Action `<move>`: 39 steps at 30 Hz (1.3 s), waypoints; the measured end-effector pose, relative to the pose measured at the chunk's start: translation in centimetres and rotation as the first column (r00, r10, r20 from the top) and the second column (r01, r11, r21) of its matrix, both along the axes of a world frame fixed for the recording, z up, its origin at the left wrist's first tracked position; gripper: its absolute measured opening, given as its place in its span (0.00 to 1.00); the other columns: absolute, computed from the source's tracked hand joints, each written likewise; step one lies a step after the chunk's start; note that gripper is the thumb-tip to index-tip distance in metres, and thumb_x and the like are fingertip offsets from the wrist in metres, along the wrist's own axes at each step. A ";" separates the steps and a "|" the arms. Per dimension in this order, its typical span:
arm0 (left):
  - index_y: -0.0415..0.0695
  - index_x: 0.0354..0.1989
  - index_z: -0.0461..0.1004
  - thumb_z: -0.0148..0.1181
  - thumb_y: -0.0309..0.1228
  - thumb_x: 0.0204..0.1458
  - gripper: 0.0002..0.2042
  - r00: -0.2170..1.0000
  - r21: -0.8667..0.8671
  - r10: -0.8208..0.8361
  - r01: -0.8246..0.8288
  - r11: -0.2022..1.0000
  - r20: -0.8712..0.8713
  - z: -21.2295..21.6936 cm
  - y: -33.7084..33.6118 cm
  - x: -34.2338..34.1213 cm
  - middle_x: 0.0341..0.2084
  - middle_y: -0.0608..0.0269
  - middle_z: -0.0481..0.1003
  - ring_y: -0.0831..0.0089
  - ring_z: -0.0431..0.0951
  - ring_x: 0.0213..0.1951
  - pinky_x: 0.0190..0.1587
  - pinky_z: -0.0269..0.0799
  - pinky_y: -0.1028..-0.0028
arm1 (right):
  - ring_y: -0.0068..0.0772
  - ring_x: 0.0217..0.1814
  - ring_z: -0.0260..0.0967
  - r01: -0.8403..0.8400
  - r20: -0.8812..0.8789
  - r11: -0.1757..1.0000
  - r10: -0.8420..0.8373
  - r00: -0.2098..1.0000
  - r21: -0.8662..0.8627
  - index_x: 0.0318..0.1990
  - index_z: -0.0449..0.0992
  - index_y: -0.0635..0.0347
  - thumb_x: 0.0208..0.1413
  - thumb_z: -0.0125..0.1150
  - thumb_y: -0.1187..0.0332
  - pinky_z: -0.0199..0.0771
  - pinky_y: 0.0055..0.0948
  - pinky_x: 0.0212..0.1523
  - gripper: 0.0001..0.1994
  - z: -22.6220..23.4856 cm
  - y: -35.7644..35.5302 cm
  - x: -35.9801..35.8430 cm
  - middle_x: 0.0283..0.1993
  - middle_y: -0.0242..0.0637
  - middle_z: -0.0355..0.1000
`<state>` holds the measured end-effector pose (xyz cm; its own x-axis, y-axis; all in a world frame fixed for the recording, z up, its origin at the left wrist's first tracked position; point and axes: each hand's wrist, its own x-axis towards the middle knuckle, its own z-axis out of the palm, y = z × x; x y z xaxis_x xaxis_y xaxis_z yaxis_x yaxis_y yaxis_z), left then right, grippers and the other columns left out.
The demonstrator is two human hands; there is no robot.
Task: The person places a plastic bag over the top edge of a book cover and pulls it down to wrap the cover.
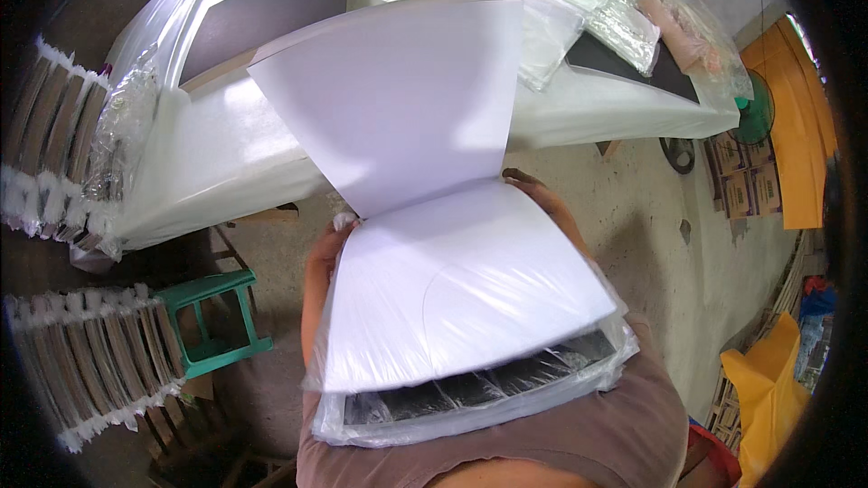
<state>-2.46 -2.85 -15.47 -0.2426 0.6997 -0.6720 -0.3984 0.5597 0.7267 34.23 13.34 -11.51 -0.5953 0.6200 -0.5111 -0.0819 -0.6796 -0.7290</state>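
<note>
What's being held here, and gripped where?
A clear plastic bag with white sheets and dark boards inside. Left hand grips its far-left edge, right hand its far-right edge; near end rests against the torso.

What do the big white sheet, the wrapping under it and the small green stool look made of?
White sheet: likely thin card or paper, matte, and it curves without creasing. Wrapping: clear plastic film, glossy and wrinkled. Green stool: probably moulded plastic, with an even colour and a slight sheen.

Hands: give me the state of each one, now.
Left hand: closed on the left edge of the bagged stack.
Right hand: gripping the stack's far right edge, fingers mostly hidden.
</note>
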 end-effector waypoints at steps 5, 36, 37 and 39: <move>0.37 0.48 0.60 0.54 0.28 0.47 0.20 0.947 -0.004 -0.108 0.113 0.994 -0.303 -0.9 0.0 1.9 0.39 0.55 0.69 0.70 0.69 0.40 0.39 0.67 0.74 | 0.32 0.42 0.64 -0.189 0.250 0.978 0.164 0.954 0.082 0.47 0.59 0.62 0.40 0.60 0.71 0.65 0.31 0.43 0.24 -2.6 1.4 0.0 0.39 0.42 0.66; 0.40 0.36 0.66 0.55 0.28 0.47 0.09 0.928 0.692 0.256 -0.373 0.619 0.271 23.8 4.3 9.3 0.29 0.63 0.70 0.74 0.72 0.32 0.33 0.69 0.76 | 0.16 0.26 0.64 0.324 -0.374 0.573 -0.032 0.927 0.753 0.33 0.70 0.61 0.45 0.59 0.70 0.63 0.15 0.29 0.08 22.6 -1.1 -16.2 0.25 0.29 0.69; 0.39 0.36 0.66 0.54 0.29 0.48 0.09 0.929 0.701 0.260 -0.369 0.610 0.263 23.8 4.5 9.3 0.29 0.63 0.70 0.74 0.72 0.32 0.33 0.69 0.76 | 0.16 0.29 0.64 0.272 -0.380 0.681 0.010 0.925 0.680 0.33 0.71 0.62 0.44 0.61 0.70 0.64 0.16 0.32 0.09 22.2 -1.4 -16.3 0.28 0.29 0.70; 0.40 0.36 0.66 0.54 0.29 0.48 0.09 0.936 0.693 0.250 -0.352 0.629 0.248 23.5 4.5 9.2 0.29 0.63 0.70 0.74 0.71 0.32 0.34 0.68 0.75 | 0.16 0.28 0.64 0.081 -0.292 0.750 0.154 0.944 0.656 0.33 0.71 0.63 0.44 0.61 0.70 0.64 0.16 0.32 0.09 22.0 -2.4 -16.4 0.28 0.30 0.70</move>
<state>6.73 1.61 8.04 -0.4852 0.8739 -0.0299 -0.5567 -0.2823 0.7813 17.78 10.99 10.46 -0.6752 0.7023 0.2254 -0.3658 -0.0536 -0.9291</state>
